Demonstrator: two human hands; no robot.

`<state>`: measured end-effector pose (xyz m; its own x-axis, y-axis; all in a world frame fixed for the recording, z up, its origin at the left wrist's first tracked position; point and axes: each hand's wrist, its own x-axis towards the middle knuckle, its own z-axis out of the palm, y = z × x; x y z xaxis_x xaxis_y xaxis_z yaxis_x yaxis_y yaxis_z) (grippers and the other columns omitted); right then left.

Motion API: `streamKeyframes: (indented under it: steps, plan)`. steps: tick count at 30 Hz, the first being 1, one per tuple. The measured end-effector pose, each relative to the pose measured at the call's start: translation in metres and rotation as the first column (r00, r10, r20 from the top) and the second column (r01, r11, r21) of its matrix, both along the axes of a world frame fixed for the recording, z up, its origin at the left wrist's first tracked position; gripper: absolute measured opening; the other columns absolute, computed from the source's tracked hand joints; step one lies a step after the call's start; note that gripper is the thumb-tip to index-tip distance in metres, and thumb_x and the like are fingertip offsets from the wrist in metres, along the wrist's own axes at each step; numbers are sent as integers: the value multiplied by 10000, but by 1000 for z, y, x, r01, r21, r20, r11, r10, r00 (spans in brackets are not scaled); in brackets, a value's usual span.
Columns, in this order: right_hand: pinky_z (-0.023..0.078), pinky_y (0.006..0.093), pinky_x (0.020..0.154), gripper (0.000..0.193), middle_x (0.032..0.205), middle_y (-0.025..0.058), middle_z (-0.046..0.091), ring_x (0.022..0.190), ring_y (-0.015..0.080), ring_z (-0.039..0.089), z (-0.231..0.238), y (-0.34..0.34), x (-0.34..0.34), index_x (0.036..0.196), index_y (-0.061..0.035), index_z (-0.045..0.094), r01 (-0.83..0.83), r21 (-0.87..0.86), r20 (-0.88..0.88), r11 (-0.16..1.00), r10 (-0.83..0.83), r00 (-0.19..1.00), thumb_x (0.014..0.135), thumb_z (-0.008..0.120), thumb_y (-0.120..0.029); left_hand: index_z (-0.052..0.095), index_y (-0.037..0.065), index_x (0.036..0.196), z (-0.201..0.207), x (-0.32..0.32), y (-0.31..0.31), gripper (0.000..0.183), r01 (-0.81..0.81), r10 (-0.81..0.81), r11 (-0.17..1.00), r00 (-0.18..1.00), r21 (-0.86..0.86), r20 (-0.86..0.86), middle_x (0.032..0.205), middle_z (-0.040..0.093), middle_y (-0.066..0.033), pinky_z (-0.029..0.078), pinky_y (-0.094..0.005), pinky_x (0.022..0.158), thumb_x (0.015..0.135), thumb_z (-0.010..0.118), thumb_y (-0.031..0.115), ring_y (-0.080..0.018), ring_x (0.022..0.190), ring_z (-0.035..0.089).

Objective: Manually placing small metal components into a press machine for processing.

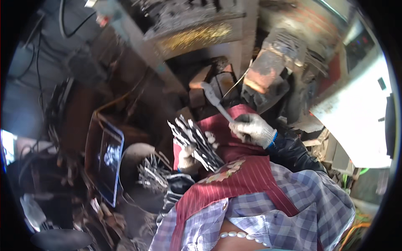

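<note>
My right hand (253, 131), in a pale knitted glove with a blue cuff, is closed on one end of a long grey metal piece (215, 97). The piece slants up to the left, and its far end is wider and curved. My left hand (188, 160), gloved too, grips a bundle of thin dark-and-bright metal strips (197, 140) over my lap. Under both hands lies a dark red apron (234, 144). Beside my left forearm is a loose pile of similar grey strips (153, 175).
Ahead stands a metal frame (247, 37) with a lit, golden-speckled ledge (197, 37). Blocks (205, 79) sit beneath it, and a worn brick-like block (264, 75) is to their right. A blue-edged tray (121, 161) leans at left. Cables (39, 75) hang farther left; a bright white panel (356, 108) stands right.
</note>
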<state>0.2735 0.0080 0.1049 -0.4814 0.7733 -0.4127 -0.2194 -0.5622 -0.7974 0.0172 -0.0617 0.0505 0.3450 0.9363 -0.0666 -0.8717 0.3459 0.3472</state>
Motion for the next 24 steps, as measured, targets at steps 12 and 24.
streamKeyframes:
  steps: [12,24]
  plan:
    - [485,265,590,264,850,48,675,669,133,598,-59,101,73,1033,-4,669,825,226,24,519,-849,528,874,738,-203,513,54,1312,7,-6,22,548,130,-149,982,979,-137,-137,1160,628,-193,480,-519,1008,769,591,69,-363,1101,614]
    - [528,302,659,340,960,52,655,849,167,625,-64,174,70,1123,-57,641,964,-38,-35,261,-965,260,893,730,-291,505,25,1309,0,-3,35,545,-89,88,996,993,0,-79,1221,578,-184,461,-576,1021,805,684,131,-344,1123,589]
